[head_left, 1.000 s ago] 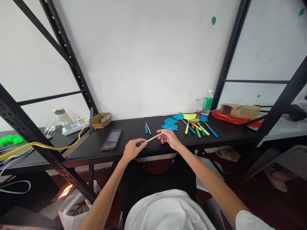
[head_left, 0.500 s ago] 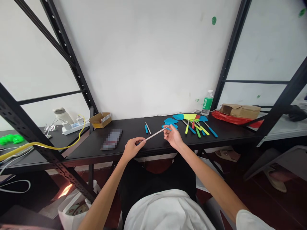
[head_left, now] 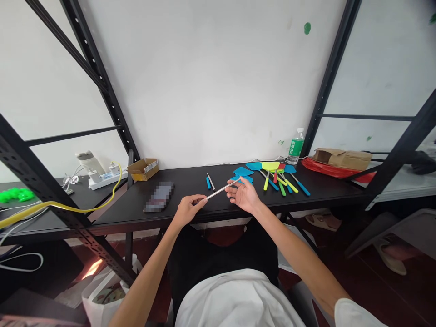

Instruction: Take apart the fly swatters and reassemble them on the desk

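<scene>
A thin silvery metal rod (head_left: 222, 188) slants between my hands above the table's front edge. My left hand (head_left: 187, 210) is closed around its lower end, thumb along it; any handle inside that hand is hidden. At the upper end, the thumb and forefinger of my right hand (head_left: 244, 195) pinch the rod, while the other fingers are loosely spread. Behind the right hand lie loose blue flat heads (head_left: 243, 171), like fly swatter heads. A blue handle (head_left: 208, 183) and another thin metal rod (head_left: 211, 181) lie on the tabletop behind the held rod.
Right of my hands is a pile of colourful fly swatters (head_left: 281, 179), with a water bottle (head_left: 295, 147) behind. A phone (head_left: 159, 196) and a small cardboard box (head_left: 143, 170) are at left. Black shelf posts (head_left: 112, 102) flank the table; a yellow cable (head_left: 78, 210) crosses the left one.
My right hand's lower fingers have loosened and spread away from the rod. The left hand stays almost in place, and the view has shifted slightly.
</scene>
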A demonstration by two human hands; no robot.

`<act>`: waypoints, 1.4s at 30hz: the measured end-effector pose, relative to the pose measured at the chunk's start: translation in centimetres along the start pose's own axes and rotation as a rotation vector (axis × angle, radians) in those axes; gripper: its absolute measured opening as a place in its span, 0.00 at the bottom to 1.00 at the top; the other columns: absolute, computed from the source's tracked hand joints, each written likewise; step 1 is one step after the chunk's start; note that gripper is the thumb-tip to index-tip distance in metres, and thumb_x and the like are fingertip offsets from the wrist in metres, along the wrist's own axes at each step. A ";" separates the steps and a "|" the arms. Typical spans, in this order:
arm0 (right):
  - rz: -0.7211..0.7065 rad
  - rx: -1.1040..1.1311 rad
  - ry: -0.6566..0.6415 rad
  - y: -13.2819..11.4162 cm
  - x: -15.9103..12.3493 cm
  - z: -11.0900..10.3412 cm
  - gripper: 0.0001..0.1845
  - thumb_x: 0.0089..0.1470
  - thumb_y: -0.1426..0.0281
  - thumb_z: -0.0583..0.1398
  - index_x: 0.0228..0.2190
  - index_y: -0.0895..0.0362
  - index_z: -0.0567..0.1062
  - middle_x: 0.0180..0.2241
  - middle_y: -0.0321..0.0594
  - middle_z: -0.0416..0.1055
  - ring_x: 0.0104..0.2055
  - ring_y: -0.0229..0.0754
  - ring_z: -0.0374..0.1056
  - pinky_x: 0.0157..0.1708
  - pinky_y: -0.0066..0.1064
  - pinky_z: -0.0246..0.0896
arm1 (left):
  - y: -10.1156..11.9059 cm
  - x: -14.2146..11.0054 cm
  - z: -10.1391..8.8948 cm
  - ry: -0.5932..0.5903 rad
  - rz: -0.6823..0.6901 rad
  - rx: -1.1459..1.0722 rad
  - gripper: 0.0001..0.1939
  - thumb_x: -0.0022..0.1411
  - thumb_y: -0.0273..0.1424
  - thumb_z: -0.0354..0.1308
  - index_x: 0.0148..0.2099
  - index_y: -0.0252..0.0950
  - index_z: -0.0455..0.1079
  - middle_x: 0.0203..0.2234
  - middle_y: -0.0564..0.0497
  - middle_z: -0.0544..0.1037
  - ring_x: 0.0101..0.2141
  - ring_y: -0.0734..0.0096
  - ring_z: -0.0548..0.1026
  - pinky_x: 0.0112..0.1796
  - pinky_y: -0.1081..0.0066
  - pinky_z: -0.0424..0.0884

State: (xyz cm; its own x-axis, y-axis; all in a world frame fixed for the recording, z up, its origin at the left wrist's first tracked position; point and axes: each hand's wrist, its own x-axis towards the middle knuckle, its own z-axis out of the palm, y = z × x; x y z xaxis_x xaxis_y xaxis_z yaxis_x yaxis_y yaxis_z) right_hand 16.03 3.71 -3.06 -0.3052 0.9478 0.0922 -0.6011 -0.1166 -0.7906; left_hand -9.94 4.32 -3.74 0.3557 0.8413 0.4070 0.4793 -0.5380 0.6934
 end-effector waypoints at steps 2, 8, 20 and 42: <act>-0.013 0.014 -0.005 0.0 0.1 0.0 0.22 0.59 0.50 0.54 0.39 0.54 0.76 0.33 0.44 0.78 0.32 0.44 0.71 0.25 0.30 0.57 | 0.1 0.0 -0.1 -0.015 0.017 -0.032 0.22 0.63 0.47 0.54 0.42 0.34 0.79 0.23 0.51 0.73 0.26 0.72 0.67 0.29 0.73 0.63; -0.041 -0.010 0.004 0.0 0.0 0.1 0.20 0.60 0.51 0.55 0.39 0.53 0.75 0.33 0.43 0.78 0.35 0.46 0.72 0.26 0.30 0.58 | 0.3 -0.1 -0.2 -0.013 0.016 -0.047 0.23 0.63 0.48 0.54 0.43 0.34 0.78 0.24 0.50 0.73 0.26 0.71 0.67 0.28 0.73 0.63; -0.328 -0.276 0.230 0.0 1.1 -2.2 0.18 0.51 0.54 0.65 0.35 0.55 0.78 0.27 0.38 0.73 0.24 0.36 0.65 0.22 0.27 0.57 | 0.0 -0.1 0.1 0.035 0.003 0.041 0.21 0.63 0.47 0.54 0.41 0.36 0.79 0.26 0.50 0.77 0.28 0.70 0.70 0.31 0.73 0.65; -0.373 -0.339 0.284 0.3 0.9 -1.7 0.16 0.44 0.57 0.70 0.27 0.56 0.77 0.26 0.35 0.69 0.25 0.33 0.62 0.22 0.26 0.55 | -0.1 -0.1 0.3 0.074 -0.010 0.063 0.20 0.59 0.47 0.57 0.39 0.37 0.80 0.26 0.50 0.78 0.28 0.68 0.73 0.31 0.73 0.66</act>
State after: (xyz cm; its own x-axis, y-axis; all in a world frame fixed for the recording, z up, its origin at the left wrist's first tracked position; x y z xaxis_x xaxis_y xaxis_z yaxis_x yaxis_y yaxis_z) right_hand 16.82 5.01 -4.22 0.1208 0.9544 0.2730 -0.3451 0.2982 -0.8899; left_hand -9.78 4.21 -4.02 0.2915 0.8468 0.4450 0.5328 -0.5301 0.6597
